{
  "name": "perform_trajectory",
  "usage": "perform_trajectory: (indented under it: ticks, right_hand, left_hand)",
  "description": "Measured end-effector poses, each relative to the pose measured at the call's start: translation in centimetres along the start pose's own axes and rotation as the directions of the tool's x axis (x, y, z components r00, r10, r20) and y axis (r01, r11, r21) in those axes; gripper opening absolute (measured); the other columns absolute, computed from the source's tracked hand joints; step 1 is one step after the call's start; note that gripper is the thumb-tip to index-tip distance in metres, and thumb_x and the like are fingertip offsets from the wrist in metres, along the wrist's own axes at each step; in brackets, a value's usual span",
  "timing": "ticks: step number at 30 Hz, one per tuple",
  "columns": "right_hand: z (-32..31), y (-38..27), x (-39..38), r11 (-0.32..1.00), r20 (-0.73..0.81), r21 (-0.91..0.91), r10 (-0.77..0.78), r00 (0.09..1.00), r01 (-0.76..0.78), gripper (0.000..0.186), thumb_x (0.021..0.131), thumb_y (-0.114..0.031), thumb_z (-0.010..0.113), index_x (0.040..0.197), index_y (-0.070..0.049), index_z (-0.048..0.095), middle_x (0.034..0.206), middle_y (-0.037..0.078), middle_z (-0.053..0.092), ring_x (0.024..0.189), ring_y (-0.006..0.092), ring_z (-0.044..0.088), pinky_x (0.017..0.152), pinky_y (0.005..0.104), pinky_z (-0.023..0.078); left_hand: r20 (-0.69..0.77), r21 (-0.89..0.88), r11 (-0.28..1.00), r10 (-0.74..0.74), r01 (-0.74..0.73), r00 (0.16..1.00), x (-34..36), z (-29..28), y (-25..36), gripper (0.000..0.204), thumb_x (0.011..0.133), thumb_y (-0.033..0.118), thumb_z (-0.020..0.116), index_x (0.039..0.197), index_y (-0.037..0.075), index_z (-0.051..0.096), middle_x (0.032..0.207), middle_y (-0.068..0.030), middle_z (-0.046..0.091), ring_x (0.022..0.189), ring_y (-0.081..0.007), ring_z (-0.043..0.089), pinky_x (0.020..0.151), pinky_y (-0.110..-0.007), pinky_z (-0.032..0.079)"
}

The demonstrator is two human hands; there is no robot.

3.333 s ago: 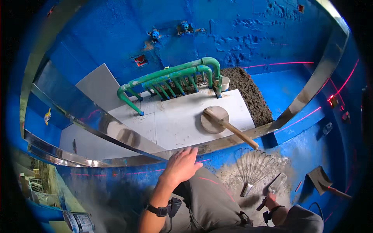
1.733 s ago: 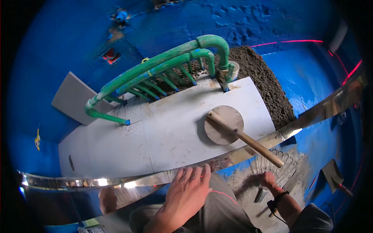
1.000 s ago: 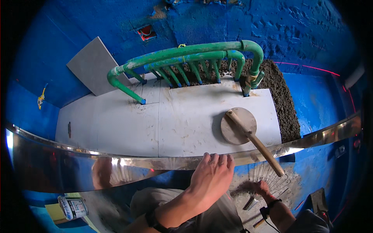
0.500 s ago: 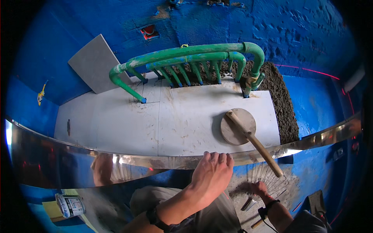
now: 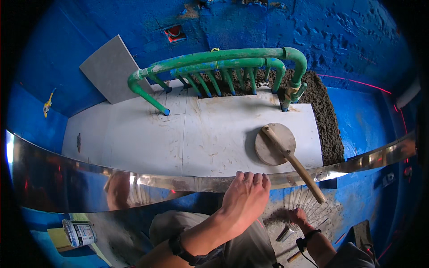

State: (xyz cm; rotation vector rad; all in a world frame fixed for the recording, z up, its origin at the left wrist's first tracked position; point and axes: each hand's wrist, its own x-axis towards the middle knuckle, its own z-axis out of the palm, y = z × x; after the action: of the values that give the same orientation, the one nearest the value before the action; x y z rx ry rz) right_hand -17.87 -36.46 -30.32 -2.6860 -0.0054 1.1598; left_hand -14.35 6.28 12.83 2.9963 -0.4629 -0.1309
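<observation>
My left hand [image 5: 246,192] curls its fingers over the top edge of a long shiny metal straightedge [image 5: 201,184], which spans the view in front of the tiles. My right hand [image 5: 298,217] is lower right, close to the floor, beside thin fanned wire tines [image 5: 308,196]. Its fingers look curled, but what they hold is hidden. A flat blade [image 5: 284,234] lies just below it. Beyond the straightedge, a mallet with a round grey head [image 5: 274,152] and wooden handle [image 5: 308,182] rests on a white tile [image 5: 214,152], its handle reaching out over the straightedge.
Green pipes [image 5: 214,56] rise through cut-outs at the tiles' far side. Rough dark mortar [image 5: 328,120] borders the tiles on the right. A grey tile [image 5: 114,69] leans on the blue wall [image 5: 89,27]. A white bucket [image 5: 80,233] is lower left.
The view has shifted slightly, so the pipes and mallet sit a little farther right and higher. Both hands keep nearly the same places.
</observation>
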Motion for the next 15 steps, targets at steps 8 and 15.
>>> perform_trajectory:
  ticks: [8, 15]
  right_hand:
    - [-2.1, -2.7, -1.8, 1.000, 0.024, -0.010, 0.028, 0.999, -0.028, 0.061, 0.096, -0.053, 0.051, 0.065, -0.006, 0.075, 0.059, 0.009, 0.070, 0.070, 0.0263, 0.075, 0.079, 0.0400, 0.059]
    - [-2.1, -2.5, -1.5, 0.998, 0.046, 0.048, 0.042, 0.998, -0.045, 0.064, 0.097, -0.054, 0.050, 0.059, -0.008, 0.073, 0.053, 0.007, 0.068, 0.056, 0.0220, 0.071, 0.072, 0.0377, 0.060]
  left_hand:
    - [0.010, 0.006, 1.000, -0.002, 0.002, 1.000, -0.2, 0.0, 0.0, 0.041, 0.088, 0.011, 0.061, 0.125, -0.006, 0.062, 0.104, -0.0146, 0.069, 0.101, -0.0273, 0.067, 0.093, -0.039, 0.049]
    - [0.037, 0.003, 1.000, -0.012, 0.012, 0.999, 0.1, 0.0, 0.1, 0.040, 0.086, 0.009, 0.061, 0.123, -0.006, 0.063, 0.103, -0.0141, 0.068, 0.101, -0.0265, 0.066, 0.092, -0.039, 0.049]
